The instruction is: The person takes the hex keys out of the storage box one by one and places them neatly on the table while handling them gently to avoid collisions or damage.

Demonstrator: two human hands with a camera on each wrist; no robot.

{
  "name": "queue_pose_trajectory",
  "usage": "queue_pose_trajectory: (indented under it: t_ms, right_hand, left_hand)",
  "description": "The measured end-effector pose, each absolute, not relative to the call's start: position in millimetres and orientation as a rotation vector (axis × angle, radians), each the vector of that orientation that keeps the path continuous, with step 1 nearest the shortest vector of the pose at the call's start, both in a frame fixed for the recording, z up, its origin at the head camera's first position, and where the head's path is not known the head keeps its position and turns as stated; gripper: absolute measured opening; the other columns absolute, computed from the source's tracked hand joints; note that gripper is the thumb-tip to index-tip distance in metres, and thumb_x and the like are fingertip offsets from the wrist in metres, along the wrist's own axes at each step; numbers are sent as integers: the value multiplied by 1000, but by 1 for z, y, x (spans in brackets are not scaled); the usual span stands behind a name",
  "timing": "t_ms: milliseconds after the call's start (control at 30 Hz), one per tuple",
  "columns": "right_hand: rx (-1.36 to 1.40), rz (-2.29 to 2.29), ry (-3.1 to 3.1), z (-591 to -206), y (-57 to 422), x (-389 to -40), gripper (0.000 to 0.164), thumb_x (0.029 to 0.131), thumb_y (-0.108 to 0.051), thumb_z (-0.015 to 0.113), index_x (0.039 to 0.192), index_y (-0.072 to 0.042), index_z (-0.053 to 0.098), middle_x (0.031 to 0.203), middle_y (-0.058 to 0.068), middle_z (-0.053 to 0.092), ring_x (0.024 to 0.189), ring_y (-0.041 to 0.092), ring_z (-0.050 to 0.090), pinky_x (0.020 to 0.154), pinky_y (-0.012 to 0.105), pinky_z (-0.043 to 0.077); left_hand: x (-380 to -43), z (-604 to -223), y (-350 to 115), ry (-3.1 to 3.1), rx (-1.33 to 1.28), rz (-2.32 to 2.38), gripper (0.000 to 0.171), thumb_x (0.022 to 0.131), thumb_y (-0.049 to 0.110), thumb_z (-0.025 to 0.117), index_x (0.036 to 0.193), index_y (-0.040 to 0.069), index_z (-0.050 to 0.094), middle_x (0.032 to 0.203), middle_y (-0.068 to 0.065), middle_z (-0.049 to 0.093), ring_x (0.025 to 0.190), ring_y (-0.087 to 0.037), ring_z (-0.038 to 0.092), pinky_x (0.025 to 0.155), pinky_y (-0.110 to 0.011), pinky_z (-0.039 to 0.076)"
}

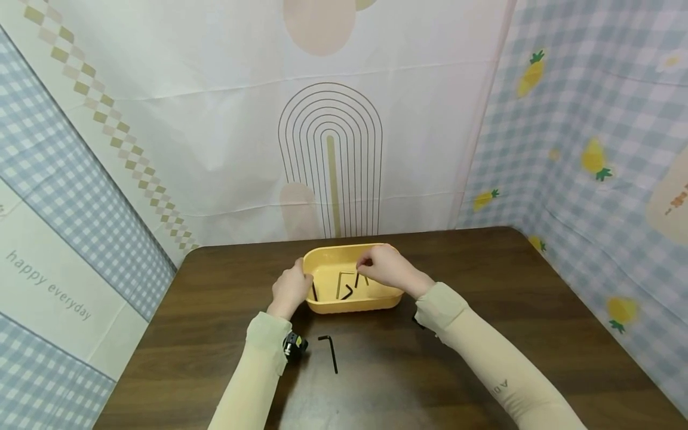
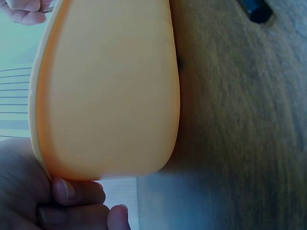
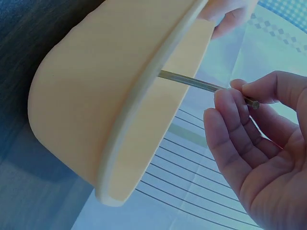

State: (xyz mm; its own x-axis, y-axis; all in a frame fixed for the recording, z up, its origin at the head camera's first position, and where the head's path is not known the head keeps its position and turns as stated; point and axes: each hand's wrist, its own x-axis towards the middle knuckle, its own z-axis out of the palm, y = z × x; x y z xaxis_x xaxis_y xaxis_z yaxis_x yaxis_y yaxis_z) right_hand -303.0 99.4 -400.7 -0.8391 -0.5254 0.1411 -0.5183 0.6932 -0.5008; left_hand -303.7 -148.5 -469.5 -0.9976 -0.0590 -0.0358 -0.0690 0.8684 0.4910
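Our hands are apart, at opposite ends of the bin [image 1: 352, 307], which sits on the table [image 1: 387, 373] ahead of us. With our left hand [image 1: 290, 289] we grip its near end, fingers curled against the outer wall. With our right hand [image 1: 387, 266], above the other end, we pinch a gold key [image 3: 189, 81] between thumb and fingers, its far part reaching down past the rim. Inside, one black key [image 1: 315, 291] lies close to our left thumb, a bent one [image 1: 347, 292] lies between our hands, and a third [image 1: 357, 279] shows just under our right fingertips; whether they touch it we cannot tell. Beside our left wrist, nearer us than the bin, lies a loose key [image 1: 333, 355]. Beyond our hands hangs a printed cloth [image 1: 231, 149].
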Motion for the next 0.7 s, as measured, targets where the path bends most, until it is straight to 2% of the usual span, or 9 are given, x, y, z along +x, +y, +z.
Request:
queue_pose_trajectory:
  t_ms: [300, 567, 700]
  right_hand:
    - [-878, -944, 2872, -401, 104, -298, 20, 97, -13, 62, 106, -6, 78, 103, 4, 74, 86, 12, 66, 78, 33, 54]
    - [-811, -1054, 2810, -400, 111, -292, 27, 99, -13, 54, 111, -9, 77, 105, 7, 75, 72, 11, 61, 67, 32, 51]
    - [-908, -1055, 2792, -400, 114, -289, 22, 96, -6, 59, 110, -3, 77, 103, 11, 75, 82, 12, 65, 73, 31, 54]
  left_hand:
    - [-305, -471, -150, 3008, -111, 793, 56, 103, 25, 49, 154, 5, 38, 74, -7, 61, 57, -22, 57, 53, -35, 42]
    - [-305, -472, -149, 3015, -101, 782, 55, 103, 25, 49, 153, 5, 39, 81, -9, 65, 59, -21, 58, 55, -36, 43]
    - [-306, -470, -149, 3021, -97, 790, 55, 103, 25, 50, 153, 5, 39, 83, -10, 65, 60, -21, 58, 55, -36, 43]
